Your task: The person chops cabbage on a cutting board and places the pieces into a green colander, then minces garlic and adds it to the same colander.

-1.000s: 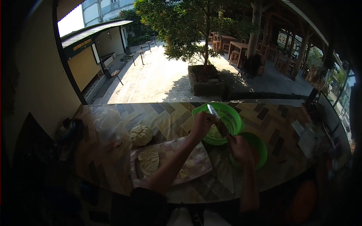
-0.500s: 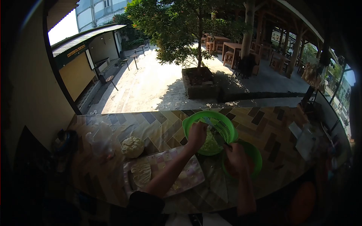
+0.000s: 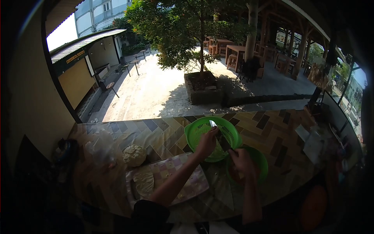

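Observation:
My right hand (image 3: 243, 161) is wrapped round the handle of a knife (image 3: 223, 142), whose blade slants up and left over the green colander (image 3: 191, 128). My left hand (image 3: 207, 145) is closed at the blade, fingers against it; a bright glint shows just above them. Pale green shredded cabbage (image 3: 216, 153) lies in the colander, partly hidden by my hands. Under my right hand stands a second green bowl (image 3: 264, 165) with something reddish inside. Left of my forearm, a cut piece of cabbage (image 3: 143, 181) rests on the checked cutting board (image 3: 187, 176).
A cabbage head (image 3: 134, 155) sits on the tiled-pattern table (image 3: 163, 134), beside a clear plastic bag (image 3: 102, 148). A dark object (image 3: 64, 150) is at the left edge. White packets (image 3: 308, 142) lie at the right. Beyond the table is a courtyard with a tree (image 3: 200, 74).
My left hand has shifted slightly along the blade, and the blade tip now catches the light. The whole view has shifted a little; my right hand keeps its grip.

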A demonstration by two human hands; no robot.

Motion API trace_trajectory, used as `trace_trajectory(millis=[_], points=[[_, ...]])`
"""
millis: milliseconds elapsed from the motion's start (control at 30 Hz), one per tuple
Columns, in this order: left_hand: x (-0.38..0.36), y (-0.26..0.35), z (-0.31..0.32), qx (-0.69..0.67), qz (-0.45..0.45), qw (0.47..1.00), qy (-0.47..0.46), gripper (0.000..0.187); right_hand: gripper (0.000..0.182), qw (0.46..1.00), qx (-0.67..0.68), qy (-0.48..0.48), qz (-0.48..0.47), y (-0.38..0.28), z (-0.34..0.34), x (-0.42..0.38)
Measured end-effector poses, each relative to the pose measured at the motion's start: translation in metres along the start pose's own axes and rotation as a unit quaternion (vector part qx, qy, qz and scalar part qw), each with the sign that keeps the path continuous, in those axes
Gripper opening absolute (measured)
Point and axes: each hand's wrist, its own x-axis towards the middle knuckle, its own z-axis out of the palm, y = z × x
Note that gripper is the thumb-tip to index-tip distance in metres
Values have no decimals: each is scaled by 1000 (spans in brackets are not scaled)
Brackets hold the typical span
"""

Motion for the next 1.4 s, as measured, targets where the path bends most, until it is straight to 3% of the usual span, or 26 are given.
trace_trajectory(millis=[167, 300, 400, 500, 600, 700, 800, 900, 1000, 1100, 1200, 1300, 1400], points=[[-16, 14, -6, -32, 9, 997, -66, 30, 35, 1000, 5, 13, 4, -6, -2, -3], [-16, 21, -17, 7, 45, 991, -129, 24, 36, 997, -28, 37, -58, 12, 3, 7], [-11, 17, -23, 140, -85, 971, -173, 19, 36, 998, -13, 30, -54, 18, 4, 9], [-4, 10, -26, 216, -123, 959, -137, 16, 38, 1000, 15, 13, -19, 11, 3, 7], [3, 8, -30, 193, -46, 979, -49, 19, 37, 999, 27, 17, -3, 7, 2, 5], [10, 0, -20, 69, 18, 996, 50, 27, 38, 999, 42, 12, 5, -2, -1, 1], [9, -11, -3, 57, 65, 994, 73, 34, 38, 998, 63, 6, 16, -7, -2, -2], [-5, 1, 3, 2, -2, 1000, 11, 34, 39, 997, 70, 14, 13, -3, 1, -1], [-18, 21, 0, -17, 15, 1000, 2, 28, 39, 997, 69, 36, -10, 10, 7, 5], [-21, 36, -19, -20, -1, 997, -69, 22, 39, 997, 53, 40, -24, 14, 9, 5], [-18, 18, -22, 83, -77, 988, -100, 19, 39, 998, 51, 40, -22, 9, 11, -1], [-12, -2, -23, 116, -69, 989, -52, 20, 40, 997, 72, 33, -3, 12, 19, -1], [-8, 9, -15, 46, -46, 994, 87, 24, 40, 996, 77, 44, -21, 14, 25, -2]])
